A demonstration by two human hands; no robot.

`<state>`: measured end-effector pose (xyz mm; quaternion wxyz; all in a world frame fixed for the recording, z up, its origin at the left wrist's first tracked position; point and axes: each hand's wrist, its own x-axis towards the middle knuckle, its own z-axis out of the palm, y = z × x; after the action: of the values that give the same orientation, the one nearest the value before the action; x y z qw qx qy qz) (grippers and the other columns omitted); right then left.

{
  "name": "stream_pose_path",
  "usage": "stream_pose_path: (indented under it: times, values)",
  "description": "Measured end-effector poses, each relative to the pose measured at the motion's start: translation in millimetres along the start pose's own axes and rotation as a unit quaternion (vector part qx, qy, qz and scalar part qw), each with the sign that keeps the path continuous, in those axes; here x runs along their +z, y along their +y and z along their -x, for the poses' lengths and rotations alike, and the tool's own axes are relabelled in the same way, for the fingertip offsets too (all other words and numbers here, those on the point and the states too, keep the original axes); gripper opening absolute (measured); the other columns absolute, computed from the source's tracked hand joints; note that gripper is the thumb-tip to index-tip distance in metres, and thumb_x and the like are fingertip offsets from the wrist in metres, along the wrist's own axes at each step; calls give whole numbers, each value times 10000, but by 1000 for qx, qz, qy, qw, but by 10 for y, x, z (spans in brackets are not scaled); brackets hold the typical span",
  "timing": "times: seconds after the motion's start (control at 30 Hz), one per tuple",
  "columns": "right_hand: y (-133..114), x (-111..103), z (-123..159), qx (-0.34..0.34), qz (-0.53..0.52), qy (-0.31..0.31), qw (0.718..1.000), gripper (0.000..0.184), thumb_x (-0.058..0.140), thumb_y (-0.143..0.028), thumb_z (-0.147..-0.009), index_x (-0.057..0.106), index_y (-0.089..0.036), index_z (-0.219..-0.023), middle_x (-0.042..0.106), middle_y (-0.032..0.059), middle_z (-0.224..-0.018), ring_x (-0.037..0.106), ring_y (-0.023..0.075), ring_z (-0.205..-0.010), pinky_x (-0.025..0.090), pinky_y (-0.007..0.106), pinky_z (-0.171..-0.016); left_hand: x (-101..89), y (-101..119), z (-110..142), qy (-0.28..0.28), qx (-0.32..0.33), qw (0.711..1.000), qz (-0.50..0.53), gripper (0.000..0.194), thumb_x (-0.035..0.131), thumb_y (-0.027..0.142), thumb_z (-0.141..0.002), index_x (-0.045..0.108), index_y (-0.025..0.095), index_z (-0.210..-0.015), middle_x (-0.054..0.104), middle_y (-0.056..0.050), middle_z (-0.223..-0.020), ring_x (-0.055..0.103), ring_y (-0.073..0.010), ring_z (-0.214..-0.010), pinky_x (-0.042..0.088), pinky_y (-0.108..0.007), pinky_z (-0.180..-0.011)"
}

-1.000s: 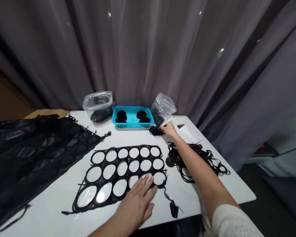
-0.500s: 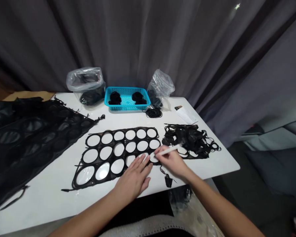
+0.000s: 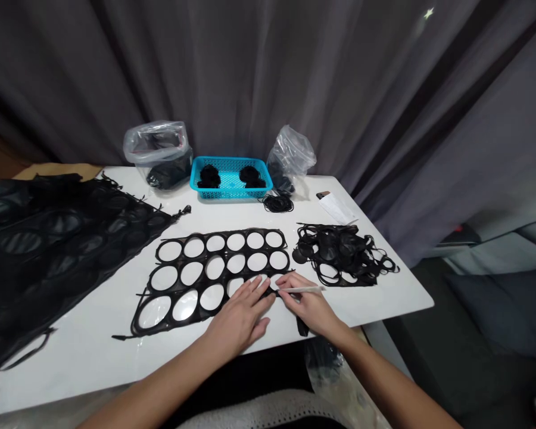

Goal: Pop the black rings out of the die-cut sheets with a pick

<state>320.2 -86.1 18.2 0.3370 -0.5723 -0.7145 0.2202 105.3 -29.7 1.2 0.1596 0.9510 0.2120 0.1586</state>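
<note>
1. Pressing flat on the black sheet of round holes (image 3: 218,271), the left hand (image 3: 241,319) lies palm down with its fingers spread over the sheet's near right corner, gripping nothing.
2. The right hand (image 3: 307,304) is closed around a thin white tool (image 3: 300,290), pinched between thumb and fingers, its tip pointing left at the sheet's edge just beside the left fingertips.
3. The sheet lies flat on the white table (image 3: 93,351), in the middle.
4. A tangle of black rings (image 3: 342,253) sits to its right.
5. At the far edge stand a blue basket (image 3: 230,177) between two clear bags (image 3: 158,152).
6. Black netting (image 3: 44,250) covers the table's left side.
</note>
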Motion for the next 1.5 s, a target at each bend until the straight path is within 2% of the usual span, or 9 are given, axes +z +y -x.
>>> stream_pose_path:
  times: [0.1,0.17,0.33,0.43,0.57,0.73,1.27,1.4,1.5]
  values:
    - [22,1,-19,-114,128,-34,985,152,475,-146,-957,605,-197,-1019,685,108,-1083,605,243,-1013,475,388,-872,1,-11,-3,-6,3,1000,-2,508,572,217,-921,475,218,-1420,357,-94,-1586,306,-275,-1476,312,-469,-1194]
    - [124,-95,-115,-137,214,-6,967,190,455,-138,-949,612,-168,-1052,689,143,-1110,598,273,-1044,446,421,-892,-8,-18,-2,-13,6,1000,-8,498,572,216,-919,485,209,-1409,350,-102,-1589,308,-283,-1475,314,-476,-1191]
    - [539,-655,-541,87,293,182,935,174,447,-207,-939,607,-184,-875,710,123,-885,626,274,-834,427,385,-779,-126,37,19,-41,24,999,-2,490,551,224,-936,469,183,-1417,424,-87,-1549,283,-304,-1481,311,-488,-1180]
    - [606,-837,-699,161,184,183,952,185,503,-313,-920,585,-211,-789,698,76,-789,618,238,-721,424,330,-699,-238,141,-11,-56,45,997,21,508,555,232,-934,457,228,-1433,495,-90,-1483,390,-302,-1413,382,-462,-1113]
    - [446,-616,-689,161,-24,86,983,239,569,-404,-891,592,-209,-754,668,29,-713,605,201,-674,425,287,-634,-267,195,-175,-35,3,999,-7,538,602,303,-925,451,268,-1440,579,-115,-1296,562,-302,-1169,470,-443,-956]
    - [265,-256,-565,135,-97,0,986,196,579,-362,-910,610,-202,-801,699,26,-813,625,192,-760,458,290,-709,-55,-17,-355,11,-21,996,-86,552,548,455,-974,469,141,-1422,499,-158,-1460,416,-344,-1373,306,-484,-1125]
    - [261,-205,-460,93,-41,-19,995,129,548,-260,-938,617,-228,-833,703,27,-931,639,213,-928,457,336,-865,85,-155,-293,-5,-8,995,-99,556,515,459,-989,432,184,-1466,432,-116,-1540,377,-322,-1426,216,-513,-1183]
    - [188,-194,-388,4,56,-36,998,120,510,-217,-967,629,-233,-967,711,49,-999,611,230,-970,409,377,-873,72,-146,-285,-5,-2,995,-98,567,527,420,-988,406,177,-1486,436,-107,-1539,362,-321,-1436,207,-512,-1187]
    - [212,-230,-454,-88,174,-74,978,173,503,-162,-949,618,-224,-1063,705,81,-1090,577,262,-1020,341,422,-883,57,-148,-283,-6,4,996,-94,554,502,417,-997,401,194,-1493,454,-92,-1529,339,-312,-1451,193,-512,-1194]
